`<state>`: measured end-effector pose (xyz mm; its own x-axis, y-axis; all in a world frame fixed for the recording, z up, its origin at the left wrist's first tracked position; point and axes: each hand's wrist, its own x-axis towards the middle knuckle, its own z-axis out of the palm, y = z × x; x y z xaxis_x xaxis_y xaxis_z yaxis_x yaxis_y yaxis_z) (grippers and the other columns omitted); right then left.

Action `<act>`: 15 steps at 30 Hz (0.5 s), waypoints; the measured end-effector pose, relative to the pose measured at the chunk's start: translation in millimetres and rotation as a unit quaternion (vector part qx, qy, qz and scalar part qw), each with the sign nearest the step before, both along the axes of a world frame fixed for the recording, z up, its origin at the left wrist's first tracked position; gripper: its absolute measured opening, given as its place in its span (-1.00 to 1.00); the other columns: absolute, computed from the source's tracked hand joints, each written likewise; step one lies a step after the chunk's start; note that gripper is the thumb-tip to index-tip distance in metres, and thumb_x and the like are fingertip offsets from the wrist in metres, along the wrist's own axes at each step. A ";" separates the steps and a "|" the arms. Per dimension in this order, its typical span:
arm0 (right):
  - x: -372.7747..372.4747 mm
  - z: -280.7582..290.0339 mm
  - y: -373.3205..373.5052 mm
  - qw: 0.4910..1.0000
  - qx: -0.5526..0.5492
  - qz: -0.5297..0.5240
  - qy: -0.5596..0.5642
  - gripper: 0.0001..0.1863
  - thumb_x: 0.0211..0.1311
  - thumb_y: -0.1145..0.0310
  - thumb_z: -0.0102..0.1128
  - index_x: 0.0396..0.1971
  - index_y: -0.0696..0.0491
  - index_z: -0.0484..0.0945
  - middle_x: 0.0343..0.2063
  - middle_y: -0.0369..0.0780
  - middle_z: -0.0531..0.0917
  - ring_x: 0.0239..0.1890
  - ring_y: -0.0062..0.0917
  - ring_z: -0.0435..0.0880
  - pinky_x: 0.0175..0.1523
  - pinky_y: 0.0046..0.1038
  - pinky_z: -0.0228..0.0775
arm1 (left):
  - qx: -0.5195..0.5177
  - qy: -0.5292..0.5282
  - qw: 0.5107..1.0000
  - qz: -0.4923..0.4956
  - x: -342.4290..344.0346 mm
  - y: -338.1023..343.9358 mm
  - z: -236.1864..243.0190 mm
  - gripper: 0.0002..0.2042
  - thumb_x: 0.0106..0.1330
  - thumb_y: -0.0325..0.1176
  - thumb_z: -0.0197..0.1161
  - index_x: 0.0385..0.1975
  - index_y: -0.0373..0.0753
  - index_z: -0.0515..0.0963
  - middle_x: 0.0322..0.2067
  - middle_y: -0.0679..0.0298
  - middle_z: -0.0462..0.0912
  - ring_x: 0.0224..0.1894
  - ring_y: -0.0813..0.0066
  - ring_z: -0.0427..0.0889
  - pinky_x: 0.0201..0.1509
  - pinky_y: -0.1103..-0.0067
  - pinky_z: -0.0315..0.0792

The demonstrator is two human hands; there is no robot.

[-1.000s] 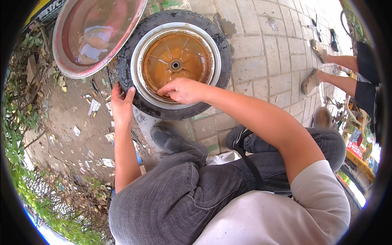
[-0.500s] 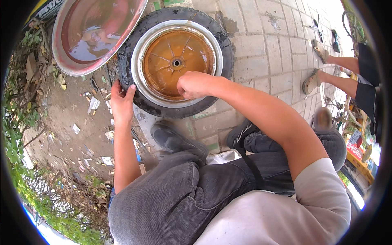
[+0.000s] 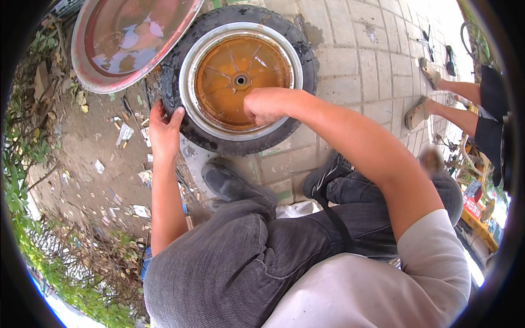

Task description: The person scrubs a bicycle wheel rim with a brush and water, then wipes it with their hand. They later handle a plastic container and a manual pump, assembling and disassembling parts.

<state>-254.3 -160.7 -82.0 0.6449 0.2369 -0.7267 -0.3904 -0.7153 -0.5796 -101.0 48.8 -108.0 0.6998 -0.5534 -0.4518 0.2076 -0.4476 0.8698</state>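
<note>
A wheel lies flat on the paving with its black tyre [image 3: 240, 146] wet and worn. Inside the silver rim [image 3: 188, 90] is a rusty orange-brown, wet-looking disc [image 3: 219, 68] with raised ribs and a round centre hole. My left hand [image 3: 165, 131] grips the tyre's left edge, thumb on the sidewall and fingers round the outer side. My right hand [image 3: 268, 105] is closed, with curled fingers reaching down at the near inner edge of the rim. Its fingertips are hidden, so anything held there cannot be made out.
A reddish basin [image 3: 90, 76] of murky water stands at the upper left, close to the tyre. Littered soil [image 3: 82, 142] and shrubs [image 3: 22, 180] lie left. My shoes [image 3: 227, 180] are just below the wheel. A person in sandals [image 3: 418, 112] is on the right, near some tools [image 3: 427, 46].
My right hand has shifted slightly up and right along the inside of the rim, still closed. The left hand keeps its hold on the tyre. The whole view has shifted a little.
</note>
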 end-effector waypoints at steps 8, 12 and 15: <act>9.3 8.2 4.1 0.999 -0.028 0.036 0.016 -0.80 -0.13 0.45 0.25 -0.41 0.16 0.62 -0.41 -0.05 0.65 -0.32 -0.18 0.62 -0.24 -0.28 0.44 | 0.062 -0.046 0.997 -0.007 2.8 2.7 -1.9 -0.40 0.21 -0.40 0.29 0.20 -0.51 0.21 0.02 -0.01 0.49 0.02 0.36 0.49 0.14 0.52 0.33; 7.2 -6.4 6.9 0.999 -0.025 0.028 0.002 -0.80 -0.14 0.44 0.26 -0.43 0.14 0.62 -0.44 -0.06 0.65 -0.35 -0.19 0.61 -0.25 -0.28 0.44 | 0.078 -0.073 0.994 -0.017 4.6 -3.9 3.9 -0.38 0.20 -0.37 0.31 0.19 -0.53 0.22 0.03 -0.05 0.48 0.04 0.32 0.49 0.14 0.50 0.32; 5.8 -16.6 9.3 1.000 -0.002 -0.019 0.001 -0.80 -0.15 0.42 0.27 -0.43 0.13 0.63 -0.44 -0.08 0.66 -0.37 -0.20 0.61 -0.27 -0.27 0.43 | 0.052 -0.098 0.994 -0.006 7.0 -5.1 -1.7 -0.42 0.16 -0.33 0.34 0.13 -0.50 0.31 -0.14 0.06 0.58 -0.14 0.40 0.55 0.02 0.54 0.38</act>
